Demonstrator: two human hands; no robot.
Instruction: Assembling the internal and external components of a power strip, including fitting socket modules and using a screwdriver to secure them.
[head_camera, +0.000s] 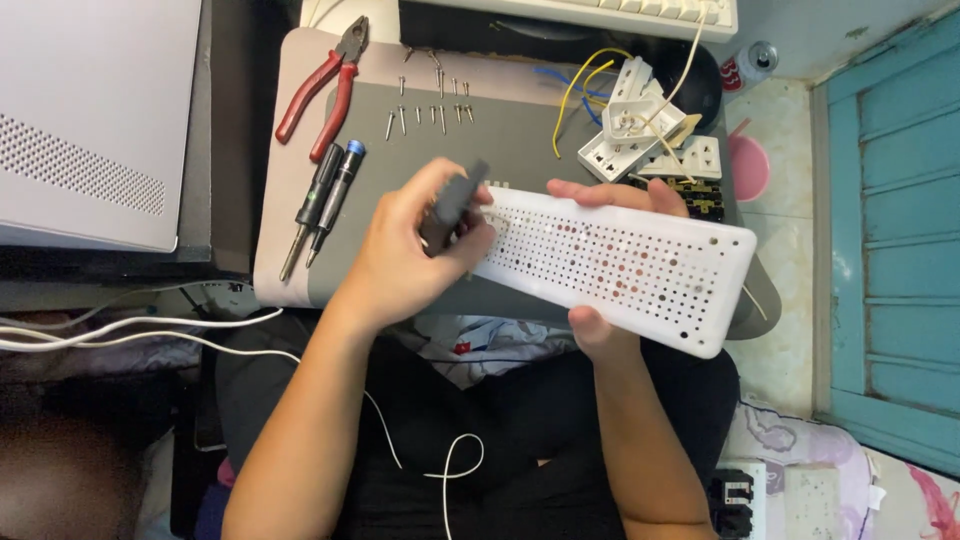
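A: Right hand (610, 330) is clamping the white perforated panel (620, 265), thumb on the near edge, fingers wrapping over the far edge. Holding it clear of the mat so the left end is reachable.

B: Left hand (410, 255)?

A: It's closed around a small dark grey block (455, 205), pressing it against the panel's left end, right beside the other grip. Can't tell if it's a tool or a part (too blurred).

B: Anything else within reach?

A: Beyond the left hand, on the grey mat (300, 270): two screwdrivers (320, 205) lying side by side, red-handled pliers (325, 85), and screws (430, 110) standing out in rows, probably so none go missing. Beyond the right hand, a heap of white socket parts (650, 135) with yellow and blue wires (580, 85).

B: Labels, packages?

A: A red and silver drink can (750, 65) is sitting far past the panel's right end. A pink round lid (748, 165) is lying near it. No readable signs.
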